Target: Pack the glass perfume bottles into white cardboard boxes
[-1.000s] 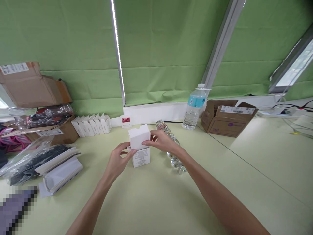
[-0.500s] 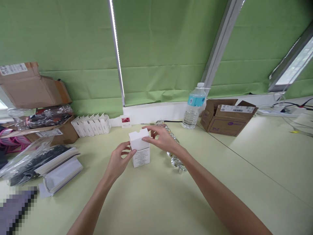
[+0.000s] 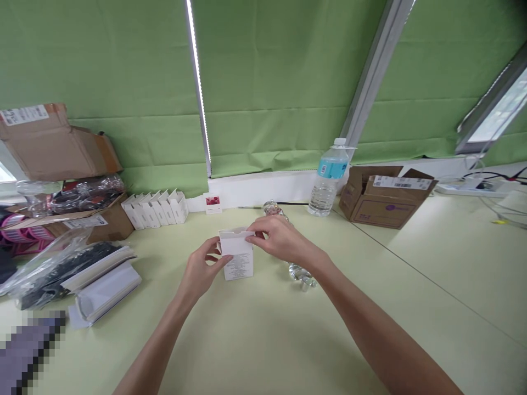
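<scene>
A small white box with fine print on its front stands on the pale green table. Its upper part is plain white with a notch in the top edge. My left hand grips the box from the left, thumb on the front and fingers round the side. My right hand pinches the box's upper right edge between thumb and fingers. Behind and below my right wrist lies a string of shiny, silvery round pieces, partly hidden by the hand.
Several white boxes stand in a row at the back left, beside cardboard boxes. White packets lie at left. A water bottle and an open carton stand at the back right, near a power strip.
The white upper part has moved down and now shows as an upright panel instead of a tilted block. My right hand has moved slightly right and down.
</scene>
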### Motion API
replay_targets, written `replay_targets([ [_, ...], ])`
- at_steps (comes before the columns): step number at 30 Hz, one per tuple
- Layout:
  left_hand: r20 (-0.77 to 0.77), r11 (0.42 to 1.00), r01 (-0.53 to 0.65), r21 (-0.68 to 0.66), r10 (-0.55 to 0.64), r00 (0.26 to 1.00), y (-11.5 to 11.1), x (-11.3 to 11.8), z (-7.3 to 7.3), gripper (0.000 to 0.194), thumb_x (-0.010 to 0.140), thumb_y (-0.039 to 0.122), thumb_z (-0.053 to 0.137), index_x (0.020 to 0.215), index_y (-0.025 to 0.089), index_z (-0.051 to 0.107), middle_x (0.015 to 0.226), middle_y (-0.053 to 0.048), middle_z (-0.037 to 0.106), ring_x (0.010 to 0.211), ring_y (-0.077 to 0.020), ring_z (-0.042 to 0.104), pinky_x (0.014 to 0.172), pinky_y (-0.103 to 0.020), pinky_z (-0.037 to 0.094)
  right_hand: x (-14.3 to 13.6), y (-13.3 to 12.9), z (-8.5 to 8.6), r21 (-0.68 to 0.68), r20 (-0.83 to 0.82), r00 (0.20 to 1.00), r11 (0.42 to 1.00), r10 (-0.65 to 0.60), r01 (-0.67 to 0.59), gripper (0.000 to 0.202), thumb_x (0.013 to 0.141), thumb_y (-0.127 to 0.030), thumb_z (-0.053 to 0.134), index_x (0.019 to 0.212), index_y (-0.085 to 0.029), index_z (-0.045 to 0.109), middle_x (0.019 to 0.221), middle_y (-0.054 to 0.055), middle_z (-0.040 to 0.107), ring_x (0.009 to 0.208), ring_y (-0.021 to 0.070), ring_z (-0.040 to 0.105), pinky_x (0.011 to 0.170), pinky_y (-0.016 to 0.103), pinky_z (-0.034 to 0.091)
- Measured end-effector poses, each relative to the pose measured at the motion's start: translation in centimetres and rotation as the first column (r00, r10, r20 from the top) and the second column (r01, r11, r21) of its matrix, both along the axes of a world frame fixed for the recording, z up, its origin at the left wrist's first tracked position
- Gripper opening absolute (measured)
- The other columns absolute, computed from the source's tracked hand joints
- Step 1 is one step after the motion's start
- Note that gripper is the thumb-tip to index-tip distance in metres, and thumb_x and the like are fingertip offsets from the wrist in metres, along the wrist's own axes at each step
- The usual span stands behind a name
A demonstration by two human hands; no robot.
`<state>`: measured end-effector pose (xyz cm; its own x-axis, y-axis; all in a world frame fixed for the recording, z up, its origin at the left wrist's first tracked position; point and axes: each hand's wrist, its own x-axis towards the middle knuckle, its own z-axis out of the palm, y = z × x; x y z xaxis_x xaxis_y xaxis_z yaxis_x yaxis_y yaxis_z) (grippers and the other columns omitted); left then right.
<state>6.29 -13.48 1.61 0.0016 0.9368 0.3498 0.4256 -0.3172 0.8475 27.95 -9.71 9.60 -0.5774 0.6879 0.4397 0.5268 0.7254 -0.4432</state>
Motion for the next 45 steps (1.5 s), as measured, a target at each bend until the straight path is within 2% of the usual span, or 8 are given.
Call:
replay_targets([
  [11,-0.073,0.999,0.031,-0.025,-0.033,0.997,-0.1,-0.3,-0.4,0.044,0.081,0.041,0.06,0.121,0.028,0.05,0.109,-0.002,0.063,0.088,-0.0155,0.062,0.08,-0.032,0.053,-0.9,-1.3,-0.6,-0.014,0.361,0.929,0.996,-0.077,0.088,0.027,0.089,-0.026,0.044,0.069,-0.017,0.06,0.059,0.001,0.053,0.05,0.0096,0.037,0.051,0.026,0.02],
  [15,-0.09,0.999,0.04,-0.009,-0.041,0.995,-0.1,-0.4,-0.5,0.043,0.082,0.04,0.059,0.121,0.028,0.049,0.11,-0.002,0.062,0.089,-0.0158,0.061,0.08,-0.032,0.053,-1.3,-1.7,-0.8,0.039,0.36,0.93,0.997,-0.077,0.068,0.023,0.089,-0.022,0.042,0.075,-0.019,0.061,0.061,0.001,0.054,0.05,0.0092,0.037,0.051,0.026,0.018],
  [23,-0.12,0.999,0.045,0.003,-0.045,0.992,-0.2,-0.4,-0.6,0.041,0.083,0.041,0.057,0.121,0.028,0.048,0.107,-0.002,0.062,0.089,-0.0156,0.06,0.081,-0.033,0.052,-1.8,-1.7,-1.8,0.083,0.421,0.9,0.993,-0.108,0.08,0.029,0.084,-0.017,0.042,0.059,-0.017,0.056,0.052,0.0,0.046,0.046,0.0092,0.031,0.05,0.028,0.017],
  [27,-0.122,0.999,0.046,0.01,-0.044,0.992,-0.2,-0.3,-0.8,0.047,0.083,0.039,0.057,0.127,0.029,0.044,0.109,-0.003,0.062,0.089,-0.0159,0.061,0.081,-0.034,0.052,-1.4,-1.8,-1.4,-0.029,0.382,0.923,0.997,-0.049,0.065,0.027,0.088,-0.028,0.045,0.069,-0.019,0.063,0.056,0.0,0.053,0.047,0.0095,0.038,0.049,0.026,0.021],
  [33,-0.092,1.0,0.015,-0.009,-0.016,0.996,-0.1,-0.2,-1.5,0.081,0.079,0.035,0.062,0.145,0.03,0.014,0.111,-0.004,0.064,0.097,-0.0186,0.061,0.086,-0.038,0.05,0.0,-2.4,1.0,-0.171,0.282,0.958,0.979,-0.058,0.109,0.027,0.089,-0.038,0.049,0.102,-0.024,0.068,0.068,0.001,0.064,0.055,0.0121,0.05,0.052,0.025,0.028],
  [38,-0.09,0.975,0.133,-0.176,-0.15,0.985,0.3,-0.5,-2.6,0.045,0.076,0.034,0.062,0.119,0.024,0.054,0.106,-0.006,0.068,0.096,-0.0227,0.064,0.086,-0.038,0.05,1.5,-2.7,2.8,-0.141,0.203,0.972,0.979,-0.119,0.149,0.032,0.09,-0.04,0.046,0.106,-0.023,0.067,0.071,0.001,0.065,0.062,0.0137,0.055,0.057,0.025,0.033],
  [40,-0.067,0.968,0.144,-0.205,-0.16,0.985,0.4,-0.5,-3.0,0.037,0.076,0.034,0.062,0.111,0.023,0.059,0.106,-0.006,0.068,0.096,-0.0237,0.064,0.085,-0.038,0.05,2.0,-2.8,3.2,-0.133,0.202,0.97,0.978,-0.135,0.164,0.033,0.09,-0.041,0.045,0.105,-0.023,0.067,0.067,0.0,0.065,0.061,0.0138,0.055,0.057,0.025,0.034],
  [45,-0.052,0.984,0.037,-0.172,-0.047,0.998,1.1,-0.8,-3.4,0.038,0.077,0.036,0.06,0.112,0.022,0.059,0.11,-0.006,0.067,0.098,-0.0235,0.064,0.086,-0.037,0.05,2.5,-2.9,3.7,-0.145,0.192,0.97,0.973,-0.149,0.178,0.033,0.09,-0.041,0.045,0.104,-0.022,0.068,0.068,0.0,0.066,0.062,0.0145,0.056,0.059,0.026,0.036],
])
